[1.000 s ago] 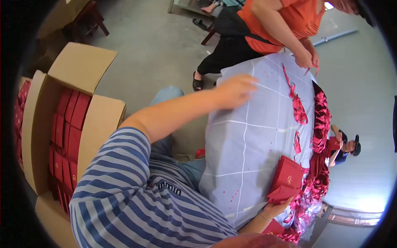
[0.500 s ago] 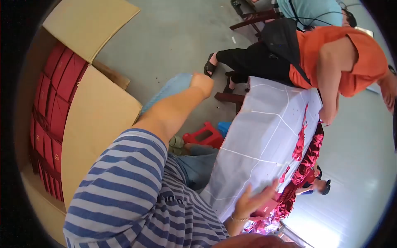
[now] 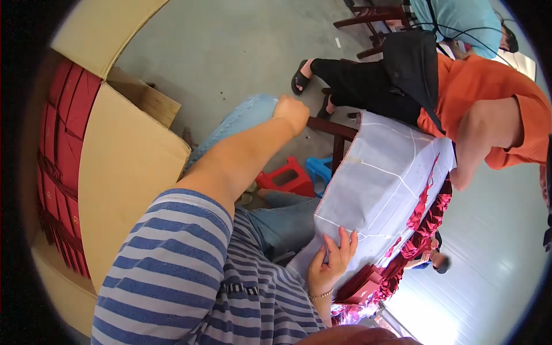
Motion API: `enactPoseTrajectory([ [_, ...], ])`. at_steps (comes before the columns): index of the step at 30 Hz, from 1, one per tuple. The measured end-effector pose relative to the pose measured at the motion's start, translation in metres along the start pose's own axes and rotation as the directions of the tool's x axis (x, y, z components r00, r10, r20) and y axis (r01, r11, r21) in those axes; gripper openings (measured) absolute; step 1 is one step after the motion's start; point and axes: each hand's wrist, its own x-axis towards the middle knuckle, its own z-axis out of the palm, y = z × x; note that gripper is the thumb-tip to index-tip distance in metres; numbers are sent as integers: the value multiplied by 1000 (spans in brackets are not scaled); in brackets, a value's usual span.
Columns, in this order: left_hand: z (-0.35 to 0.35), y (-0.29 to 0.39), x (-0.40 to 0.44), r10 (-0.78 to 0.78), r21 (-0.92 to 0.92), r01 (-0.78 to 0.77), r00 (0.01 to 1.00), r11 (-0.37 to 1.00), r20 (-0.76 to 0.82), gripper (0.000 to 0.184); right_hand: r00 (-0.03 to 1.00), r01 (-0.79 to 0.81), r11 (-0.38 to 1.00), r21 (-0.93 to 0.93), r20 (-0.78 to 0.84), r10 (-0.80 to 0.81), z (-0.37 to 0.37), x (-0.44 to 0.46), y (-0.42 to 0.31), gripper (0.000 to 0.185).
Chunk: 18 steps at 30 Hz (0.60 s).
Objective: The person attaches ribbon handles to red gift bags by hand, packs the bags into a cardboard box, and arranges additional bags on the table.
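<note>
My right hand (image 3: 332, 261), with a bracelet at the wrist, lies on a white cloth (image 3: 385, 167) marked with pale lines, near the edge closest to me. Its fingers are spread and nothing shows in them. Close beside it on the cloth lie dark red folded bags or packets (image 3: 361, 286). My left hand (image 3: 292, 114) is closed in a fist by my denim-covered knee (image 3: 253, 109). What that fist holds, if anything, is hidden. Red ribbon-like pieces (image 3: 422, 210) run along the far side of the cloth.
At the left, an open cardboard box (image 3: 126, 190) holds several red packets (image 3: 63, 167). A red stool (image 3: 287, 178) and a blue stool (image 3: 319, 172) stand beneath the table. A person in an orange shirt (image 3: 494, 109) sits at the table, with another in light blue (image 3: 460, 20) behind.
My right hand has moved from beside the red packets toward the cloth's near edge and settled there. My left fist stays by the knee. The whole view has shifted slightly.
</note>
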Motion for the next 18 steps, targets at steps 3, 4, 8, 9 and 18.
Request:
enactPoseTrajectory([
  [3, 2, 0, 1, -16, 1, 16, 1000, 1000, 16, 16, 1000, -9, 1000, 12, -7, 9, -1, 3, 0, 30],
  [4, 3, 0, 2, -17, 2, 17, 1000, 1000, 19, 16, 1000, -16, 1000, 24, 0, 16, -1, 4, -1, 29],
  [8, 4, -1, 2, 0, 21, 0, 1000, 1000, 16, 16, 1000, -17, 999, 33, 11, 16, -1, 2, 1, 29],
  [9, 4, 0, 2, 5, 30, -6, 1000, 1000, 12, 16, 1000, -19, 999, 33, 12, 19, -1, 2, 1, 29],
  [18, -3, 0, 0, 4, 28, -5, 1000, 1000, 24, 15, 999, -26, 999, 32, 26, 26, -3, 3, -2, 29],
])
